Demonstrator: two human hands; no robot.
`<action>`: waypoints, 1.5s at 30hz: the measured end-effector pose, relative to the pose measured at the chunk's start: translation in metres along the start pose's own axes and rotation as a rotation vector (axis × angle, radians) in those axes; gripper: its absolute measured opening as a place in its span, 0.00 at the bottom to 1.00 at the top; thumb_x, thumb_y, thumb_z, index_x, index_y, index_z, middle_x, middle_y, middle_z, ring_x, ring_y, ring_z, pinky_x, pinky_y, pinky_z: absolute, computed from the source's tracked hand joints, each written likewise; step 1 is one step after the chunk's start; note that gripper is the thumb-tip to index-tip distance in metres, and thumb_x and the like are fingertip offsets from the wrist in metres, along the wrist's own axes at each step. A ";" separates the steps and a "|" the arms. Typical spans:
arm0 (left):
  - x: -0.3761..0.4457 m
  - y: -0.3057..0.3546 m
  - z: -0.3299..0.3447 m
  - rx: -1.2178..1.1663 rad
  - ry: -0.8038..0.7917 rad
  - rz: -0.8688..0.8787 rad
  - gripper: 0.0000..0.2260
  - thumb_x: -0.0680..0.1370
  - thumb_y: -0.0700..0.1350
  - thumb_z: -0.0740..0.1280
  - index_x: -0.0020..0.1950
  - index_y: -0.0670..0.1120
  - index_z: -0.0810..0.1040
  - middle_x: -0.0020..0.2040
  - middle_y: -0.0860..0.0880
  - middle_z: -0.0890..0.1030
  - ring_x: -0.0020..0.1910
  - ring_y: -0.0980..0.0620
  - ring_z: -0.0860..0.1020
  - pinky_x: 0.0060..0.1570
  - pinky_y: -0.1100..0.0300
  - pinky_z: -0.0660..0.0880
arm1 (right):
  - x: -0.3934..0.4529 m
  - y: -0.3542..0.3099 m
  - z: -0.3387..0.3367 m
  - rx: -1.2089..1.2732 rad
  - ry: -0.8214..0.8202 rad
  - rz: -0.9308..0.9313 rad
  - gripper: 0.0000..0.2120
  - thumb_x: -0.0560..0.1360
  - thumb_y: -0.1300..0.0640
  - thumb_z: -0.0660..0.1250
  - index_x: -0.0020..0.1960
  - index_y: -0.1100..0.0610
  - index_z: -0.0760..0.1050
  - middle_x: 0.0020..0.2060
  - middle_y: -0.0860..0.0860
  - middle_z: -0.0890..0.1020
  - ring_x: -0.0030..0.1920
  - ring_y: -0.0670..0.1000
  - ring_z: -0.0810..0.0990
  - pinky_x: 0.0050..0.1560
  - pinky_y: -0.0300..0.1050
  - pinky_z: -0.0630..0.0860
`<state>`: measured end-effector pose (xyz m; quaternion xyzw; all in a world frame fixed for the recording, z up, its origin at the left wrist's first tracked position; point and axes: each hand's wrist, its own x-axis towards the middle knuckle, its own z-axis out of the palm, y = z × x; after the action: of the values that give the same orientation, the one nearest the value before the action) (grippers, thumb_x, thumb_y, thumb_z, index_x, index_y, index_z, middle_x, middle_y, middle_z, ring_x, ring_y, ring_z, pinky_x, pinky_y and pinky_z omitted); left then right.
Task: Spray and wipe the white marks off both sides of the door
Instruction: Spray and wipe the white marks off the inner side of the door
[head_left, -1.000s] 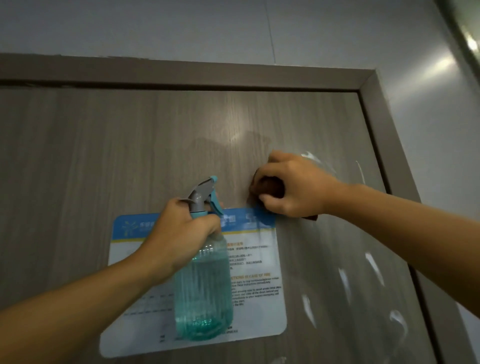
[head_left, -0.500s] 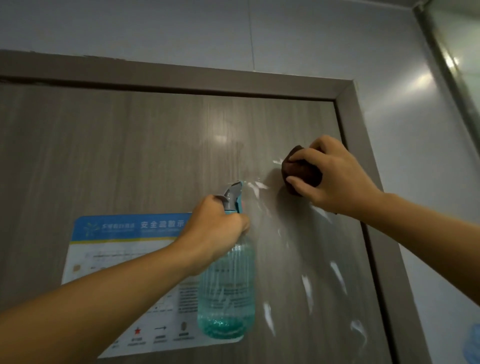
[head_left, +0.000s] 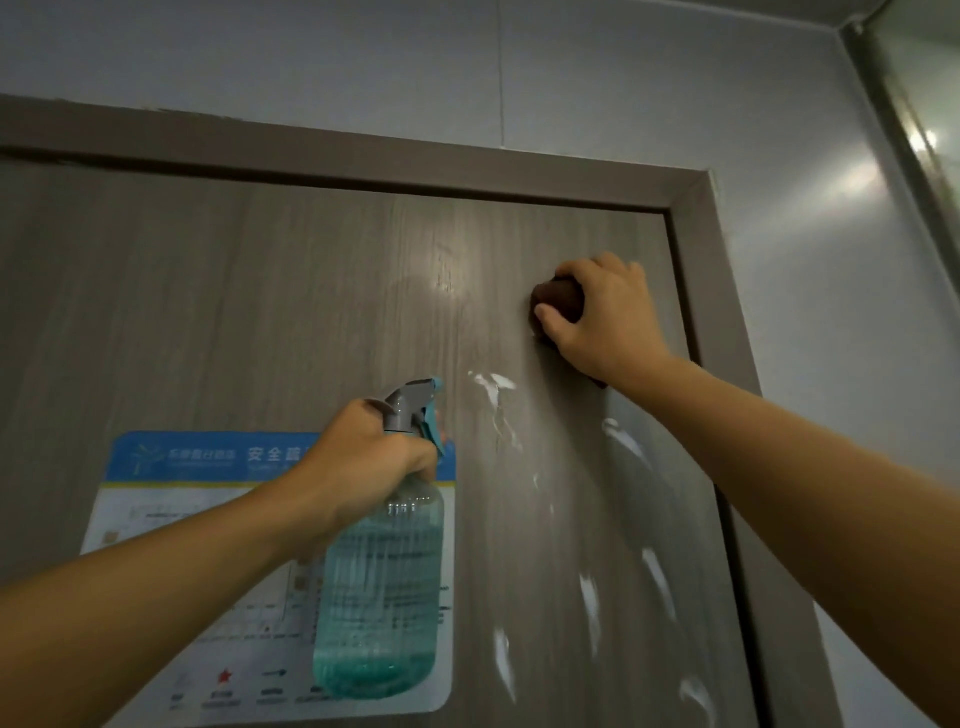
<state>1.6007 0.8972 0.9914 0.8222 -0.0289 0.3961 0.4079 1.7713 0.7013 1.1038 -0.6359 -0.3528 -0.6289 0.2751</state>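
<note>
The right hand (head_left: 605, 317) clamps its fingers on a brown cloth (head_left: 558, 304) pressed high on the door (head_left: 260, 312), the left hand (head_left: 363, 462) grips the spray bottle (head_left: 379, 597), and many white marks (head_left: 589, 597) remain below.

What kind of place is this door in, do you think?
Probably an institutional or commercial building such as an office, dormitory or hotel, not a home: the wood-grain door carries a printed safety notice, and smooth grey wall panels surround its frame.
</note>
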 end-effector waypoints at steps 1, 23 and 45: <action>0.000 -0.001 -0.002 -0.010 -0.010 0.006 0.16 0.69 0.35 0.70 0.55 0.31 0.76 0.39 0.43 0.76 0.35 0.47 0.78 0.38 0.51 0.76 | -0.007 -0.010 0.003 0.015 -0.027 -0.045 0.22 0.77 0.45 0.72 0.67 0.53 0.76 0.61 0.53 0.77 0.61 0.56 0.72 0.62 0.45 0.68; -0.001 -0.019 -0.012 -0.081 -0.069 0.090 0.21 0.65 0.41 0.72 0.55 0.33 0.79 0.44 0.33 0.82 0.42 0.38 0.81 0.49 0.37 0.80 | -0.062 -0.050 0.020 -0.027 -0.158 -0.577 0.23 0.77 0.47 0.71 0.69 0.54 0.76 0.66 0.53 0.78 0.59 0.52 0.72 0.62 0.43 0.66; -0.004 -0.016 -0.002 -0.098 0.006 0.053 0.19 0.63 0.42 0.71 0.52 0.53 0.87 0.56 0.40 0.86 0.58 0.36 0.83 0.62 0.34 0.78 | -0.014 0.011 -0.044 -0.201 0.094 0.054 0.27 0.71 0.53 0.78 0.64 0.54 0.68 0.59 0.56 0.75 0.57 0.58 0.75 0.53 0.56 0.80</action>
<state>1.6025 0.9086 0.9790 0.7991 -0.0687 0.4071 0.4371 1.7539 0.6590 1.0931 -0.6391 -0.2576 -0.6827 0.2430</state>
